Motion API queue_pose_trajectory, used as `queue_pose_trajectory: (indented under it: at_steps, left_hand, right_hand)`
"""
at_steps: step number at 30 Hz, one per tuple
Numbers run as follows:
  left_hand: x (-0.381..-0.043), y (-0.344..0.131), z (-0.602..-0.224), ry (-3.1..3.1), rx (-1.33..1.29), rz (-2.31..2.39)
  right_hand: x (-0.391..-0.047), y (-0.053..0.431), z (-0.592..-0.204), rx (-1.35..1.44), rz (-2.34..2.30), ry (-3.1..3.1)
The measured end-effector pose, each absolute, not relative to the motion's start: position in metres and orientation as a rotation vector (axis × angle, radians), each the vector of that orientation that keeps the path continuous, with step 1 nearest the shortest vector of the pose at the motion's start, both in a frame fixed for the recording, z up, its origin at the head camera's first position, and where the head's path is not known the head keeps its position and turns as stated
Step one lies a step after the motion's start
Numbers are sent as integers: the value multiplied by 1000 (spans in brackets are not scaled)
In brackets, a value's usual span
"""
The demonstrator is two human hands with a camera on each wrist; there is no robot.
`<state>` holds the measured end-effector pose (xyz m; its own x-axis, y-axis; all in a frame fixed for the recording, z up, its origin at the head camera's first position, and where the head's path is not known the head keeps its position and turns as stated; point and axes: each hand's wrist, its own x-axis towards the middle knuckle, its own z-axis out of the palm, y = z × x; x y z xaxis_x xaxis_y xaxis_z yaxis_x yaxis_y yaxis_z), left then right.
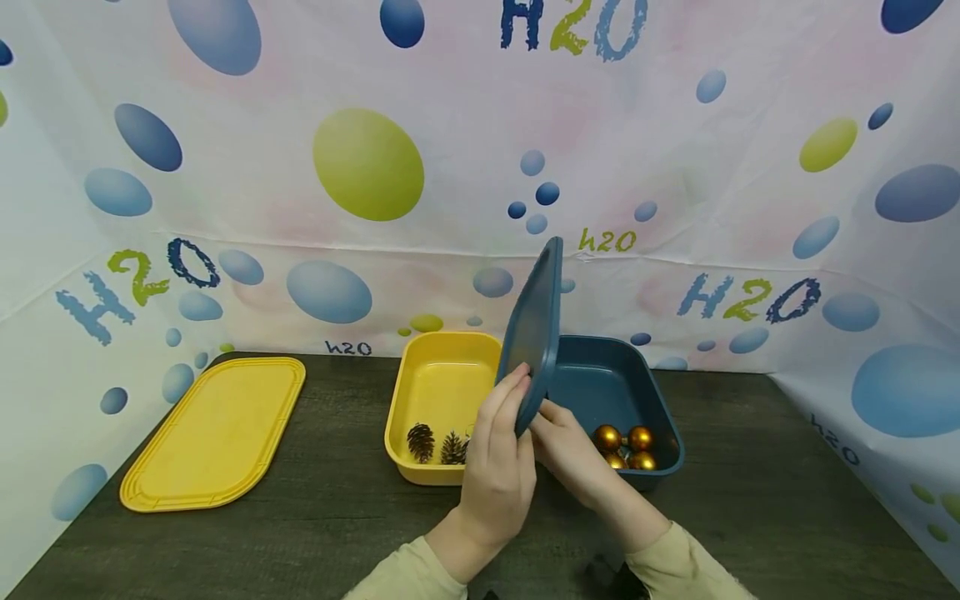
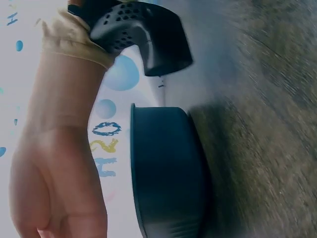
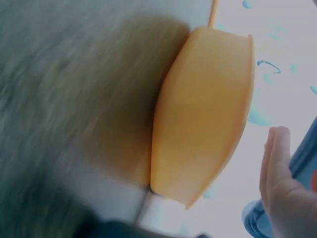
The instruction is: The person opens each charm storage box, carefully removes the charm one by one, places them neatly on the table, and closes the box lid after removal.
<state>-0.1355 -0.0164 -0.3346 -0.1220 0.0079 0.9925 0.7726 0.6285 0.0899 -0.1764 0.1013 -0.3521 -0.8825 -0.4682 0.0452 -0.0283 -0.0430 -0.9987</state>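
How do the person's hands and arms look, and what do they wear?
The left hand and right hand wear no gloves. Pale cream sleeves end near the wrists. At the right cuff, the left wrist view shows a black curved piece with round holes.

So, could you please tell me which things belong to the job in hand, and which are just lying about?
Likely in the job:
blue lid, held up in the left hand, right hand by its lower edge
blue container, matching in colour
golden balls inside it

Apparently just lying about:
yellow lid
yellow container
pine cones inside it
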Motion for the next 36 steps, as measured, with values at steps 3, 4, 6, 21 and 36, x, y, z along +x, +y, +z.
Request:
queue_pose_trajectory:
  at_steps: [3,4,6,21,36]
  left_hand:
    - [-133,-17,-334,-1560,-612,-892]
    - [-132,-18,-334,-1551,-588,-931]
    - [-131,-19,-333,-1537,-539,-984]
    - [-120,-51,-320,-1571,-371,-1481]
    - [-91,-133,-318,-1858,-160,-1792]
  right_hand:
    - [-175,95,-351,-558,-2043,1753]
    - [-175,93,-351,-558,-2058,1709]
    - [-174,90,-351,-542,-2089,1651]
    - [-170,85,-350,-415,-2218,1725]
    - [-170,80,-347,-454,-2279,1658]
